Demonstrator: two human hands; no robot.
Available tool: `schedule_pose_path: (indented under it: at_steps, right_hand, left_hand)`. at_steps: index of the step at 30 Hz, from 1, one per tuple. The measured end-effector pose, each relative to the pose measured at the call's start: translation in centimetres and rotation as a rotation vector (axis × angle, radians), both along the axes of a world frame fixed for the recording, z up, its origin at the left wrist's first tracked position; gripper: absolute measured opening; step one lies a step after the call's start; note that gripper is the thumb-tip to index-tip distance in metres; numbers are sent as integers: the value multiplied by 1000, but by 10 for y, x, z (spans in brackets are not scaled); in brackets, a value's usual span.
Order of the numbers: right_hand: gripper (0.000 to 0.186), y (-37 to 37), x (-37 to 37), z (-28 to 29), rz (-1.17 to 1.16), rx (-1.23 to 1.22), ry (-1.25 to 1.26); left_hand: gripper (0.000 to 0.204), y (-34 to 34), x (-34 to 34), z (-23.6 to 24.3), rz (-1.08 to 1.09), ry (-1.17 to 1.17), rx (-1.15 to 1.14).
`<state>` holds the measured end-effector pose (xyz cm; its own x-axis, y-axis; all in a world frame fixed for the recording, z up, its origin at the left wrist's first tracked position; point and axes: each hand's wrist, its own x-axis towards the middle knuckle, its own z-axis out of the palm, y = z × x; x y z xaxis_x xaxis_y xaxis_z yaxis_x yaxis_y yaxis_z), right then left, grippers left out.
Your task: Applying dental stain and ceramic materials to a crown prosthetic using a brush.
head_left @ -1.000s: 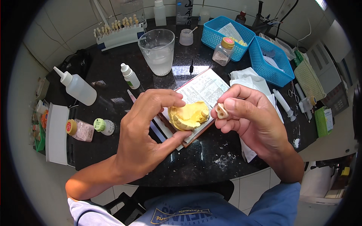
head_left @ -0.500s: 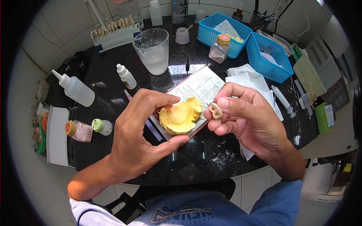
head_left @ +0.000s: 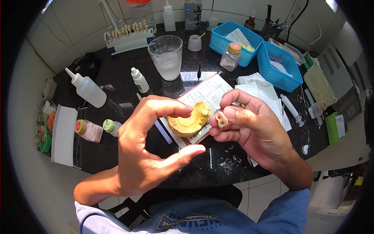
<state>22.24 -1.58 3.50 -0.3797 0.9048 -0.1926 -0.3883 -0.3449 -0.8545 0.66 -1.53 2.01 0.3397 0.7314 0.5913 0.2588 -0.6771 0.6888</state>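
Note:
A small tooth-coloured dental bridge (head_left: 221,119), its hollow inner side showing, is pinched between the thumb and fingers of my right hand (head_left: 259,124). My left hand (head_left: 142,142) is open, thumb and fingers wide apart in a C shape with nothing between them. Beyond it a yellow plaster dental cast (head_left: 182,125) rests on a printed booklet (head_left: 208,89) on the dark table. The left fingertips cover part of the cast in this view and appear to be above it; the right hand is just right of the cast.
Crumpled white tissue (head_left: 253,84) and a syringe (head_left: 292,110) lie to the right, with blue baskets (head_left: 278,78) behind. A glass of cloudy water (head_left: 166,58) and a tooth shade guide (head_left: 130,41) stand at the back. A squeeze bottle (head_left: 90,93) and small jars (head_left: 89,131) are left.
My left hand has let go of the cast and opened, coming nearer to me. The cast now sits on the booklet. My right hand still holds the bridge, tilted a little differently.

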Motion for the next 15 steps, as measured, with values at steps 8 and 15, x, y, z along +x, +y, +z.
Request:
schedule_pose_path:
  at_steps: [8, 15]
  right_hand:
    - [22, -17, -16, 1, -44, 55, 174]
    - [22, -32, -44, -17, -116, -1, 315]
  left_hand:
    - [38, -34, 11, -13, 55, -190, -30]
    - [36, -43, 35, -38, 234, -406, 61]
